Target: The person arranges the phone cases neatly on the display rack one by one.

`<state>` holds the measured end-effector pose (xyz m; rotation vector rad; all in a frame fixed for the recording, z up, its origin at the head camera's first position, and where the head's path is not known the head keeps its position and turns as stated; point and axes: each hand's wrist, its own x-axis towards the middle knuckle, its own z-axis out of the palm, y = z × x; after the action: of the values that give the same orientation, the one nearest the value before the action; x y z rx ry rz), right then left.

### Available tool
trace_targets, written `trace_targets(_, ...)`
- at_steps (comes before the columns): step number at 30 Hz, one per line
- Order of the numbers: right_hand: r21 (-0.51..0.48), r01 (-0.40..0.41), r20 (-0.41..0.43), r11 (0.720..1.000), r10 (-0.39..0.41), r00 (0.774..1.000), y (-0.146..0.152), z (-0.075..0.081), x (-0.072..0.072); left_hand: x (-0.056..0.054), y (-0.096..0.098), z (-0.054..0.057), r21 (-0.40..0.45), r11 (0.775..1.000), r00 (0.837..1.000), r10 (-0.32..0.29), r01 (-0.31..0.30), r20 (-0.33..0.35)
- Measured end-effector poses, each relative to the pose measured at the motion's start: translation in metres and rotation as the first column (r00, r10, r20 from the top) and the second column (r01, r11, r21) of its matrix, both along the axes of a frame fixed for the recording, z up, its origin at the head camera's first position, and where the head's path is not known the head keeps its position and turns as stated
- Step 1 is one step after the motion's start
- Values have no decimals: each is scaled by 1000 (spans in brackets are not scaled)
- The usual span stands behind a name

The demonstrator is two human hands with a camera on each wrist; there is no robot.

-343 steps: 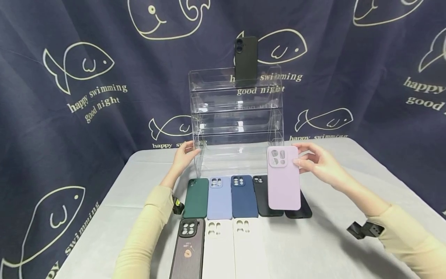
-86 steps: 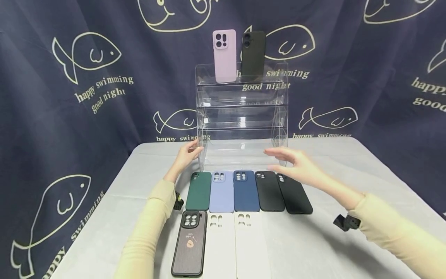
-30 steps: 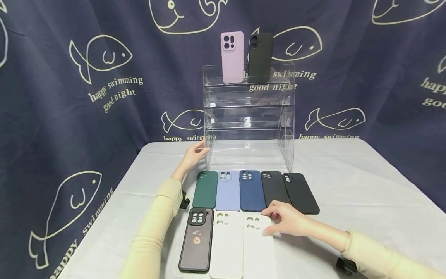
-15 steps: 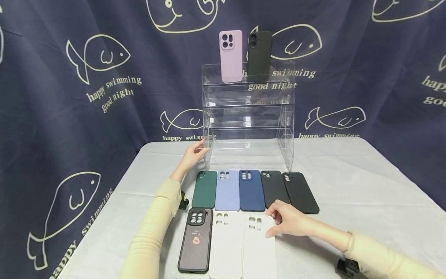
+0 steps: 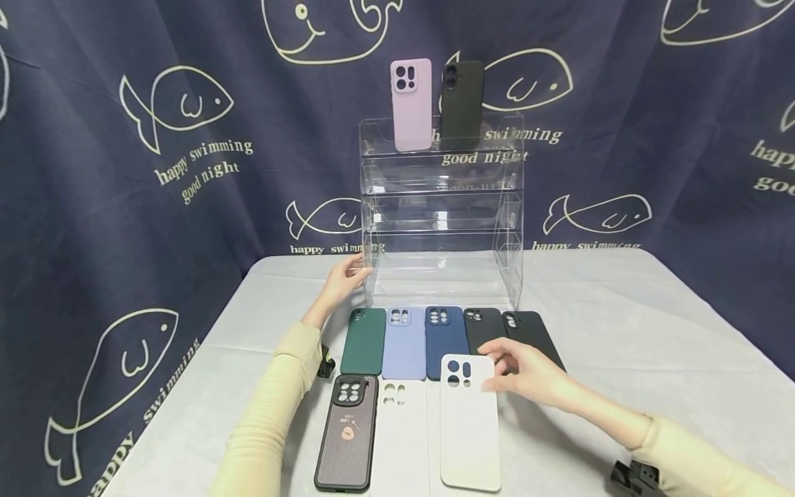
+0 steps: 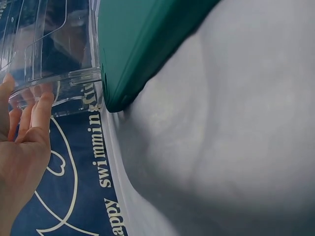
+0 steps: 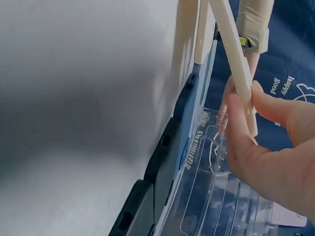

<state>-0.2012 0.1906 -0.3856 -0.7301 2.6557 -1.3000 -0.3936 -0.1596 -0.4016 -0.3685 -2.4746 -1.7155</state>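
Note:
My right hand (image 5: 528, 373) pinches a white phone case (image 5: 470, 435) by its upper right edge. The case is tilted up off the table, as the right wrist view shows, with the thumb on one face and fingers on the other. My left hand (image 5: 341, 283) grips the left side of a clear tiered display rack (image 5: 442, 230), thumb in front and fingers behind the panel. On the rack's top tier stand a lilac phone case (image 5: 413, 114) and a black phone case (image 5: 462, 103), side by side.
Before the rack lie green (image 5: 364, 342), light blue (image 5: 405, 348), navy (image 5: 446, 342) and two black cases, one black case (image 5: 531, 335) partly behind my right hand. Nearer are a dark patterned case (image 5: 346, 442) and another white case (image 5: 400, 442). A navy fish-print curtain (image 5: 298, 152) hangs behind.
Earlier the lilac case went from my right hand onto the top tier. The right hand then reached down to the white case and has now lifted it. The left hand stays at the rack.

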Motion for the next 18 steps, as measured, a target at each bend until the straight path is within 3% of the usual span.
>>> trace_targets(8,-82,44,-27,996,-47,999,0,6,-3,0,0,-1,47,999,1000,-12,11,21)
trace_targets(13,-196,-22,-35,980,16,999,-1,10,-4,0,1,-1,60,998,999,-20,18,27)
trace_targets(18,-202,-65,-103,977,45,994,-1,13,-5,1,1,-1,68,997,999,-29,27,29)
